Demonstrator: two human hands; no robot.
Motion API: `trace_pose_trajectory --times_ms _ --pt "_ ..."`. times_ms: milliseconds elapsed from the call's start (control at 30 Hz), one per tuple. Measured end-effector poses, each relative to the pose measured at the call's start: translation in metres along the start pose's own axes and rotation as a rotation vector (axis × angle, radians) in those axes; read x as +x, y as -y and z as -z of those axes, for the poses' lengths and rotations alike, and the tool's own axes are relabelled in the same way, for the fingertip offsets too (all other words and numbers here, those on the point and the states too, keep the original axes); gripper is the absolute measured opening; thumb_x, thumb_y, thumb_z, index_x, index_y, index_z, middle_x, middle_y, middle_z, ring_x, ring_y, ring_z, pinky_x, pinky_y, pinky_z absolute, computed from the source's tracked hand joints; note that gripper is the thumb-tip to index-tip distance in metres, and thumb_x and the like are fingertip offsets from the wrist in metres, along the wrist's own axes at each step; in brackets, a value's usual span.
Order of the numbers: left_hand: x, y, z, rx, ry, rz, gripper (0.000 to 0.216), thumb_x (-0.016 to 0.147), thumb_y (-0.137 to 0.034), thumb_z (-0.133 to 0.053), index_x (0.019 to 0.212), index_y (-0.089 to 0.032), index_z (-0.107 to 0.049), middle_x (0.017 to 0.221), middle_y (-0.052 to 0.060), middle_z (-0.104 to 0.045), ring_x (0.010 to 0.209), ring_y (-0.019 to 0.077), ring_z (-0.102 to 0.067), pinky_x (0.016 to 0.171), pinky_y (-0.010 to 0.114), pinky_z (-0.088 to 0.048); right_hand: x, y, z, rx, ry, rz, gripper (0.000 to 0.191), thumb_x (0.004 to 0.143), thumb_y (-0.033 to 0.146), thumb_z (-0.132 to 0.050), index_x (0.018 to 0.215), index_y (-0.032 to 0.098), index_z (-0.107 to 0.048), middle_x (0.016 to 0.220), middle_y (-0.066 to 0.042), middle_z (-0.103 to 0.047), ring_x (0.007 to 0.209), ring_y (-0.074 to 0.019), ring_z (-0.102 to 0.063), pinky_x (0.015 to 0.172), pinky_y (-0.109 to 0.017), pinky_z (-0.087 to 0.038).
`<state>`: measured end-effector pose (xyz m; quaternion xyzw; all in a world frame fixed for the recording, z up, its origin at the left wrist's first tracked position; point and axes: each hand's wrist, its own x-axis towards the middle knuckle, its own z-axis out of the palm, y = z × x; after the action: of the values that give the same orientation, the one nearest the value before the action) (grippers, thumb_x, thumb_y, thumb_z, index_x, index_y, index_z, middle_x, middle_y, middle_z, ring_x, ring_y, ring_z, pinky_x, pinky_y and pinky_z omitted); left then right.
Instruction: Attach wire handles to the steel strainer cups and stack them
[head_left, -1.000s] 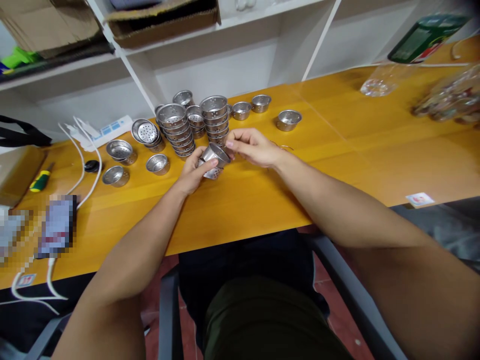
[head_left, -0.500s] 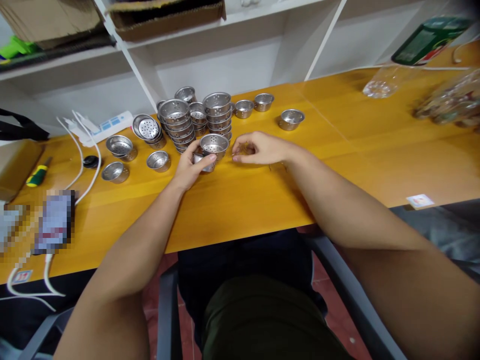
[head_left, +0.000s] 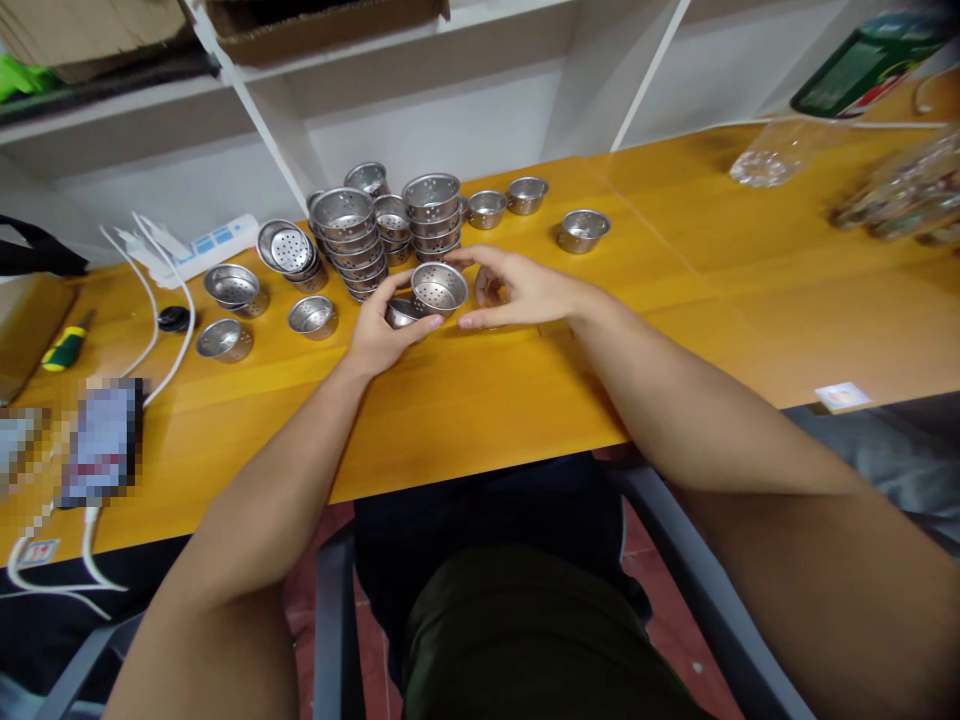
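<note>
My left hand [head_left: 376, 335] is closed round a small perforated metal cup [head_left: 439, 288], its thumb low along the near side and its fingers behind. The cup leans a little to the right. A second metal cup [head_left: 402, 313] shows under it, inside the curve of the same hand; whether the hand grips that one too is unclear. On the right, my right hand [head_left: 517, 285] has thumb and fingers spread apart beside the upper cup. Its fingertips are close to the rim, and contact cannot be made out.
Behind my hands rise stacks of perforated cups [head_left: 346, 225] [head_left: 433, 205]. Single cups stand left [head_left: 225, 341] and right [head_left: 583, 231]. A power strip [head_left: 214, 248], cables and a screwdriver [head_left: 67, 346] lie left. A plastic bottle [head_left: 840, 85] stands far right, before white shelving [head_left: 442, 110].
My right hand has opened from a loose curl and moved up towards the upper cup. That cup has shifted slightly right and tilted in my left hand.
</note>
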<state>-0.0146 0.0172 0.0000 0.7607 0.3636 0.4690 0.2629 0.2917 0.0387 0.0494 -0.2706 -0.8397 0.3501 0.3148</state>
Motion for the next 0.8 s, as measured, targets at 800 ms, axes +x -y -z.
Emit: trace_pose_trajectory --times_ms 800 --pt "-0.002 0.022 -0.011 -0.061 -0.082 0.030 0.116 0.068 -0.086 -0.116 0.153 -0.028 -0.062 0.149 0.011 -0.077 0.137 0.0354 -0.082 0.121 0.051 -0.068 0.009 -0.084 0.030 -0.385 -0.420 -0.361 0.074 0.094 0.076 -0.104 0.137 0.019 -0.082 0.122 -0.019 -0.077 0.118 -0.0446 -0.077 0.117 -0.074 -0.069"
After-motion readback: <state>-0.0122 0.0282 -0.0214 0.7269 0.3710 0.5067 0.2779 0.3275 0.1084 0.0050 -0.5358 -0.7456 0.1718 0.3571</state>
